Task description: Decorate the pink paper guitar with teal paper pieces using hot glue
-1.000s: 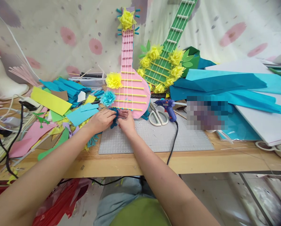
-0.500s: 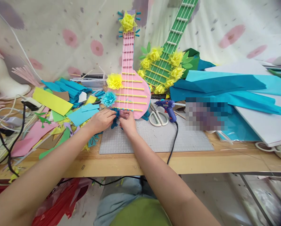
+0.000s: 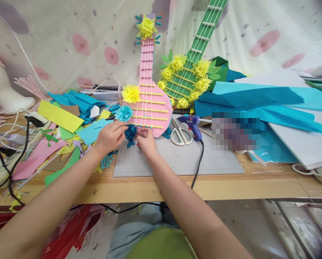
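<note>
A pink paper pipa [image 3: 157, 99] with white strings and yellow crossbars leans upright against the curtain. On its left edge sit a yellow paper flower [image 3: 131, 94] and a light blue paper flower [image 3: 124, 113]. Below them, at the bottom left of the body, is a dark blue paper flower [image 3: 130, 133]. Just left of this flower is my left hand [image 3: 111, 136], fingers curved and slightly parted, holding nothing that I can see. My right hand [image 3: 147, 142] pinches the pipa's bottom edge, right beside the dark blue flower; its fingertips are partly hidden.
A grey cutting mat [image 3: 177, 162] lies under the hands. Scissors [image 3: 182, 136] and a purple glue gun [image 3: 192, 126] with a black cord are to the right. A green pipa [image 3: 182, 81] leans behind. Paper scraps [image 3: 59, 116] crowd the left; blue sheets [image 3: 247, 99] lie right.
My left hand has drawn back to the left, uncovering more of the dark blue flower. The right hand stays at the pipa's bottom edge.
</note>
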Demonstrator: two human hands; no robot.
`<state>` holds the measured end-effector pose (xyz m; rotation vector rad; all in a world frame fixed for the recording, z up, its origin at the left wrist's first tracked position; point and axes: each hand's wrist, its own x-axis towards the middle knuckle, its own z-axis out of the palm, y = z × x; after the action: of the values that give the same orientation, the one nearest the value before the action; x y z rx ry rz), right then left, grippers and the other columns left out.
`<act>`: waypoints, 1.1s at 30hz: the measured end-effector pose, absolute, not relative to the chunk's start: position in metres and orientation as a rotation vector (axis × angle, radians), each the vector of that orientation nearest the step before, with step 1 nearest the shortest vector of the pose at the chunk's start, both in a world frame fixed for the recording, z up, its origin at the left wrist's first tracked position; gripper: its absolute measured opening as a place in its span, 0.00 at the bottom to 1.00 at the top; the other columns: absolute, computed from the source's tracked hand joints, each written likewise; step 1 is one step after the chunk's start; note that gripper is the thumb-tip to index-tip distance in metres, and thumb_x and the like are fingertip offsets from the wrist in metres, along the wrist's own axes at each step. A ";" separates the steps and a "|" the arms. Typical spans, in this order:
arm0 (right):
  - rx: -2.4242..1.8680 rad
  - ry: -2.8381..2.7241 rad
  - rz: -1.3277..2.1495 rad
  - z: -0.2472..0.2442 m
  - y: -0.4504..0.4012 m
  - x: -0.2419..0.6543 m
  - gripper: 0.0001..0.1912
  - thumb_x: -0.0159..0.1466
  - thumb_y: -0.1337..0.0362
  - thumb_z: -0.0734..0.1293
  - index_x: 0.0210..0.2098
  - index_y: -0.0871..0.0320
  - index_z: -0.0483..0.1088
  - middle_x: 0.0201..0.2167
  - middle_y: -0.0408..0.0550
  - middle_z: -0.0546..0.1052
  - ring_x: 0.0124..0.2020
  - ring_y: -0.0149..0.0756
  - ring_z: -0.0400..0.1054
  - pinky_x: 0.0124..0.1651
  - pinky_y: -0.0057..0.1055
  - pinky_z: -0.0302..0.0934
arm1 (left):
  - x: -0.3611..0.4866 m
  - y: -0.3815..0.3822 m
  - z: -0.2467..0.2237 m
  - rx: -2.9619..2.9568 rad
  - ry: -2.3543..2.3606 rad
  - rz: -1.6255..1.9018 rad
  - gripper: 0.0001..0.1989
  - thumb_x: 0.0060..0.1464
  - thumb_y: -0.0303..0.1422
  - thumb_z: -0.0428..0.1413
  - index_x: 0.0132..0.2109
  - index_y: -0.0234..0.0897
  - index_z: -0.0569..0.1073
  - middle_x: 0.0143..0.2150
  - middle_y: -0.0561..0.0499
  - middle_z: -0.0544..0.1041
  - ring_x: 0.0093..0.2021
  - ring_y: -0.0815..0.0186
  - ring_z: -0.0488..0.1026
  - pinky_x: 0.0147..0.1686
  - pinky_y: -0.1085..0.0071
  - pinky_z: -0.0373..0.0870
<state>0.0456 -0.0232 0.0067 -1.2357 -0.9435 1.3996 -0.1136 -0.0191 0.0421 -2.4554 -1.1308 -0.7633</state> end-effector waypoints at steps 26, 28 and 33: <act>-1.314 -1.243 1.413 0.046 -0.035 0.133 0.13 0.48 0.77 0.59 0.32 0.57 0.60 0.35 0.44 0.78 0.14 0.19 0.59 0.17 0.21 0.57 | -0.061 -0.034 0.005 -2.397 -1.477 -1.151 0.30 0.52 0.21 0.46 0.63 0.38 0.57 0.47 0.48 0.77 0.44 0.63 0.74 0.44 0.65 0.71; -1.285 -1.284 1.342 0.047 -0.035 0.146 0.13 0.48 0.76 0.59 0.32 0.57 0.60 0.35 0.44 0.78 0.15 0.20 0.60 0.18 0.21 0.58 | -0.063 -0.032 0.004 -2.290 -1.506 -1.271 0.31 0.55 0.23 0.46 0.65 0.38 0.51 0.49 0.45 0.75 0.41 0.65 0.74 0.43 0.66 0.71; -1.286 -1.324 1.176 0.046 -0.031 0.169 0.12 0.48 0.72 0.60 0.32 0.57 0.61 0.34 0.44 0.77 0.16 0.21 0.60 0.19 0.23 0.57 | -0.072 -0.022 -0.001 -2.077 -1.600 -1.400 0.24 0.55 0.28 0.49 0.59 0.35 0.58 0.43 0.44 0.74 0.36 0.65 0.73 0.40 0.66 0.71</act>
<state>0.1693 -0.0308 0.0457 -1.2864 -1.3238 1.1760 -0.0724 -0.0222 -0.0010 -2.0771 -1.6002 -1.4001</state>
